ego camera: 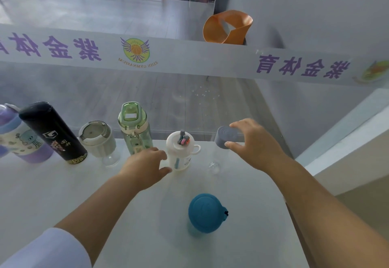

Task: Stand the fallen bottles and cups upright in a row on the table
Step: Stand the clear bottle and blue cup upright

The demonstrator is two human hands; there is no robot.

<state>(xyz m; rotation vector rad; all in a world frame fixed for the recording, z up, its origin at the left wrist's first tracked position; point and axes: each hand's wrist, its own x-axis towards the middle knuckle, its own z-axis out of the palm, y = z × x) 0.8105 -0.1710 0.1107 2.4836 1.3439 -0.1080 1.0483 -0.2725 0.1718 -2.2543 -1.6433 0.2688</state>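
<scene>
The right hand (255,145) is gripping the grey lid (227,136) of a clear bottle (213,165), thumb on the lid's near side and the other fingers over its top, and appears to be setting it at the right end of the row along the far edge of the table (63,194). The left hand (145,164) is hanging loose and empty, fingers just beside the white cup (180,152); whether it is touching, I cannot tell. Already standing are the purple bottle (14,133), black flask (54,133), grey cup (97,139) and green bottle (134,126). The blue bottle (207,213) is sitting alone nearer the person, out of line, so it probably needs moving into the row next. The black flask is showing white characters too small to read; the banner (189,57) behind is reading, mirrored, "ZIJIN GYMNASIUM".
</scene>
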